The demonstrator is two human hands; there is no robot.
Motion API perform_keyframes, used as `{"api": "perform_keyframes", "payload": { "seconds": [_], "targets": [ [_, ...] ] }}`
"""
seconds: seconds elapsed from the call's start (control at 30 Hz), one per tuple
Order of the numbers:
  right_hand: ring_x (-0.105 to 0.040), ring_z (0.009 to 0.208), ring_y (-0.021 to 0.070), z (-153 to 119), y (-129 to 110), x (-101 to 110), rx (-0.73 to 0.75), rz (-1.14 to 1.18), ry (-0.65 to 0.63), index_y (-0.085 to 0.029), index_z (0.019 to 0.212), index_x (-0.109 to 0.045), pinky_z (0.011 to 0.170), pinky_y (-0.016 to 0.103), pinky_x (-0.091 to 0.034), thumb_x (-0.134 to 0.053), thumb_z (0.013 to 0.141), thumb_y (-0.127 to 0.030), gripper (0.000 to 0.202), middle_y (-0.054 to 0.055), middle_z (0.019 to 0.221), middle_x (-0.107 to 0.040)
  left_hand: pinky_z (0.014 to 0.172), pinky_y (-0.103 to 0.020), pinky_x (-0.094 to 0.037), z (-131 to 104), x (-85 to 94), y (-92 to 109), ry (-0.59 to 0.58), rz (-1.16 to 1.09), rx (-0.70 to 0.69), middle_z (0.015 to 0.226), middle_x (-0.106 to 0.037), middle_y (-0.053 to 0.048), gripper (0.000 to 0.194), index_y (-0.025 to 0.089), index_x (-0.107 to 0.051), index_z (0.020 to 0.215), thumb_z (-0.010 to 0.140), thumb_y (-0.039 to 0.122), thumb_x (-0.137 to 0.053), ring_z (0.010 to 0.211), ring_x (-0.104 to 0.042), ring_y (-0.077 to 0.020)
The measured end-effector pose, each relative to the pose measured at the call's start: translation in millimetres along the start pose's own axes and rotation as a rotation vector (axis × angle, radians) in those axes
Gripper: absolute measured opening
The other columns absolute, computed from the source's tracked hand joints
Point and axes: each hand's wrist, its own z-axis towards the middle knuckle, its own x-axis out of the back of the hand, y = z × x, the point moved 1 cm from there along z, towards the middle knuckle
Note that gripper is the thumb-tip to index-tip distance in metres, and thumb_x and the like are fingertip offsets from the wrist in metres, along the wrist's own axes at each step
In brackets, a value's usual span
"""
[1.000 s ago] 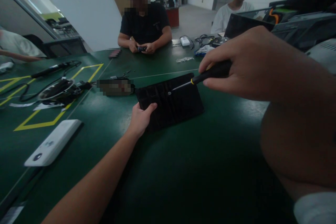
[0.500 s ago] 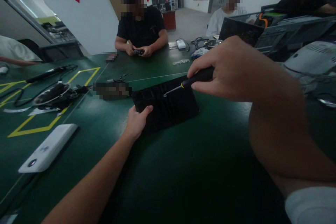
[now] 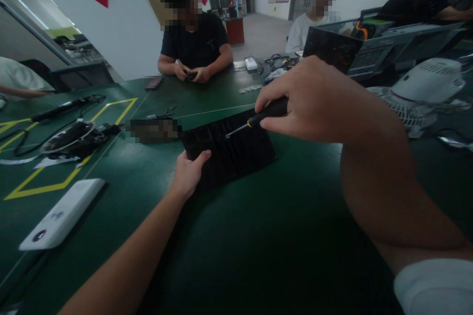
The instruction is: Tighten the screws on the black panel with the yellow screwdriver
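Note:
A flat black plastic panel (image 3: pixel 247 150) with ribs and recessed squares rests at a slant over the green table. My left hand (image 3: pixel 190 172) grips its near left edge, thumb on top and the other fingers hidden beneath. In my right hand (image 3: pixel 303 101) is a screwdriver (image 3: pixel 271 112) with a black handle and a yellow ring, pinched between thumb and fingers. Its shaft slopes down to the left. At the tip, a small round silver piece (image 3: pixel 227 136), perhaps a screw head, meets the middle of the panel.
A white power bank-like device (image 3: pixel 62 216) lies at left. Beyond it are a black cabled device (image 3: pixel 72 140) and yellow tape marks (image 3: pixel 40 190). A white fan (image 3: pixel 430 83) and computer casings (image 3: pixel 373 56) stand at right. Across the table a person (image 3: pixel 195 44) handles a small dark object.
The whole view has shifted slightly, so most things sit a little further left. My right hand and the screwdriver handle have moved slightly left over the panel; the tip stays at the same spot.

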Motion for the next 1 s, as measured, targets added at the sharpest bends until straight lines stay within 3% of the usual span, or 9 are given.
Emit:
{"api": "perform_keyframes", "payload": {
  "seconds": [0.47, 0.7, 1.0],
  "targets": [
    [-0.076, 0.098, 0.0296, 0.3, -1.6, -3.1, 0.009, -0.013, 0.010, -0.028, 0.111, -0.086, 0.086, 0.039, -0.051, -0.069, 0.095, -0.037, 0.025, 0.006, 0.102, -0.085, 0.093, -0.054, -0.067, -3.8, -1.5, 2.7, -0.012, -0.007, 0.007, 0.101, -0.081, -0.010, 0.054, 0.016, -0.075, 0.105, 0.061, 0.041, -0.096, 0.090, -0.080, -0.0303],
    [-0.073, 0.087, 0.0270, 0.5, -5.0, -4.1, -0.004, -0.008, -0.004, -0.027, 0.111, -0.087, 0.082, 0.039, -0.049, -0.070, 0.095, -0.037, 0.025, 0.007, 0.099, -0.083, 0.093, -0.053, -0.067, -3.8, -1.6, 3.1, -0.019, 0.000, -0.005, 0.102, -0.082, -0.011, 0.053, 0.016, -0.075, 0.105, 0.063, 0.041, -0.096, 0.092, -0.080, -0.0312],
    [-0.074, 0.090, 0.0307, 1.2, -3.8, -6.2, 0.003, 0.016, 0.007, -0.026, 0.113, -0.088, 0.080, 0.043, -0.049, -0.068, 0.096, -0.034, 0.027, 0.009, 0.102, -0.083, 0.093, -0.054, -0.067, -2.5, -0.9, 1.9, -0.015, -0.005, 0.002, 0.101, -0.082, -0.010, 0.052, 0.016, -0.074, 0.106, 0.064, 0.039, -0.095, 0.093, -0.081, -0.0318]
  ]
}}
